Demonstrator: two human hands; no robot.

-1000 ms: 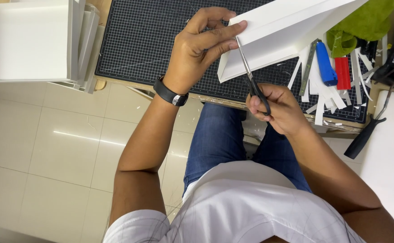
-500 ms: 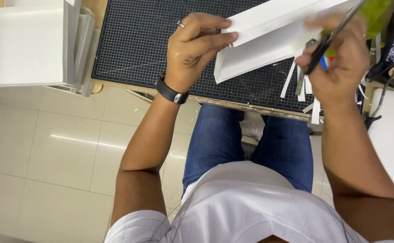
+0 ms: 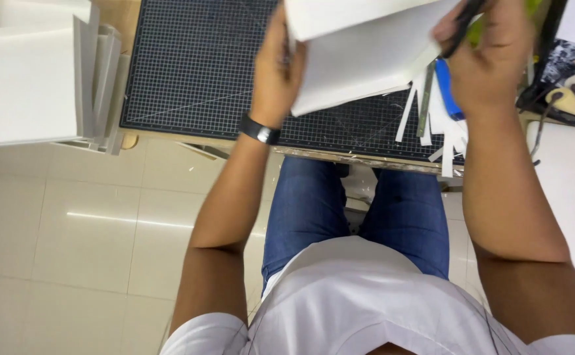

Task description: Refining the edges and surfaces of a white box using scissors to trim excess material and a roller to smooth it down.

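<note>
My left hand point(image 3: 277, 72), with a black wristwatch point(image 3: 259, 129), grips the left edge of a folded white paper sheet point(image 3: 360, 56) held above a dark gridded cutting mat point(image 3: 195, 66). My right hand point(image 3: 488, 59) is at the sheet's right side and holds black-handled scissors point(image 3: 461, 26), mostly hidden by the fingers and the frame's top edge. Several thin white paper strips point(image 3: 432, 121) lie on the mat under my right hand, beside a blue tool point(image 3: 446, 89).
A stack of white boards point(image 3: 31, 79) sits at the left on the wooden table. Dark cables and a cream-coloured object point(image 3: 567, 98) lie at the far right. Below the table edge are my jeans-clad legs point(image 3: 360, 210) and a tiled floor.
My right hand has lifted the scissors from the sheet's lower edge up to its right side. Both hands and the sheet now sit higher and farther over the mat.
</note>
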